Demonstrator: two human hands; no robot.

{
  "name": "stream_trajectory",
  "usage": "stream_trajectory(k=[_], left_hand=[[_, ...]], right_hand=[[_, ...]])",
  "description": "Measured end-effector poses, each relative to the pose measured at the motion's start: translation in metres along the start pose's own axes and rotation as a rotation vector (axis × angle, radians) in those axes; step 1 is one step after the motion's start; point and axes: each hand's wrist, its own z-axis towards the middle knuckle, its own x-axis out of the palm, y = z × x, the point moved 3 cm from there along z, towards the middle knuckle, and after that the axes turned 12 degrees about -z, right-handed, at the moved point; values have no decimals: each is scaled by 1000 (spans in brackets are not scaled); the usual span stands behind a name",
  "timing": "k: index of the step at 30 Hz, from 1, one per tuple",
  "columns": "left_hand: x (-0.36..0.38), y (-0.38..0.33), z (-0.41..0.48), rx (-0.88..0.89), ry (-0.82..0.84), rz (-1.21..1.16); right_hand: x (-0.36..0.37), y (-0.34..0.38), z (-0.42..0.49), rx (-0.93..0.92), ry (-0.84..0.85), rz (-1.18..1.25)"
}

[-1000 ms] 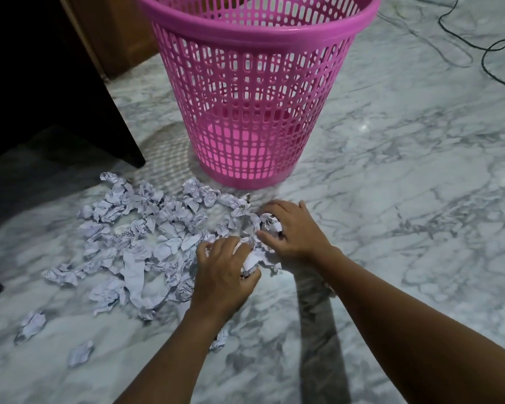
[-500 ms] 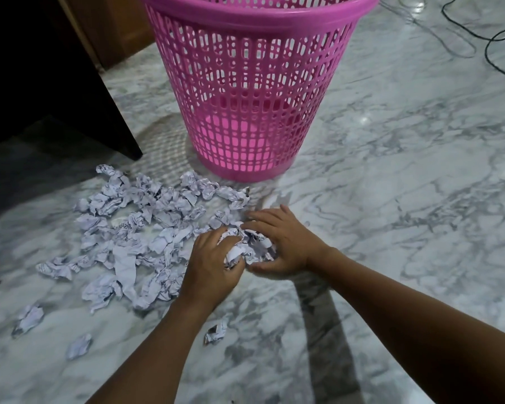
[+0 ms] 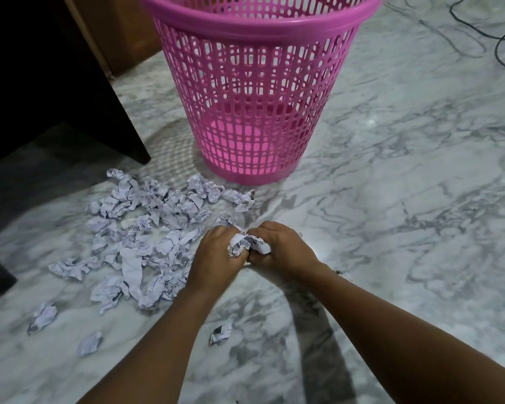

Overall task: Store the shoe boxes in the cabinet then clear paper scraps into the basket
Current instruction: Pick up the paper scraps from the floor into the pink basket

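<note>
A wad of scraps (image 3: 247, 244), light and crushable, is clutched between left hand (image 3: 213, 258) and right hand (image 3: 283, 252), near the basket (image 3: 257, 91); bunching is best.

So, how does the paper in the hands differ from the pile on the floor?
The held paper is one tight bunch gripped between the left hand and right hand; the pile lies loose and spread. The bunch is small; the pile is wide. Both are crumpled white scraps.

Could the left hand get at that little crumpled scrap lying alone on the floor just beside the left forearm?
Probably yes, but not at once. The lone scrap lies in the open beside the forearm with nothing over it. The left hand is shut on a paper wad, so it must empty first.
</note>
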Motion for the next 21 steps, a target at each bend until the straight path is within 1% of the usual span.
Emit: stream_trajectory(k=[3, 6, 8, 11, 14, 18, 21], left_hand=[[-11, -12, 5, -69, 13, -138], [-27, -31, 12, -159, 7, -273], [-40, -45, 18, -171, -22, -337], [-66, -73, 28, -134, -86, -419], [-96, -105, 42, -83, -181, -450], [-139, -160, 63, -17, -268, -527], [-170, -205, 79, 36, -336, -533]], right_hand=[[-11, 1, 7, 53, 71, 94], [-33, 7, 17, 133, 85, 188], [-50, 16, 26, 157, 85, 281], [-82, 31, 44, 139, 46, 326], [-124, 54, 69, 42, -3, 294], [-186, 85, 104, 8, -42, 343], [-239, 108, 130, -42, -47, 351]])
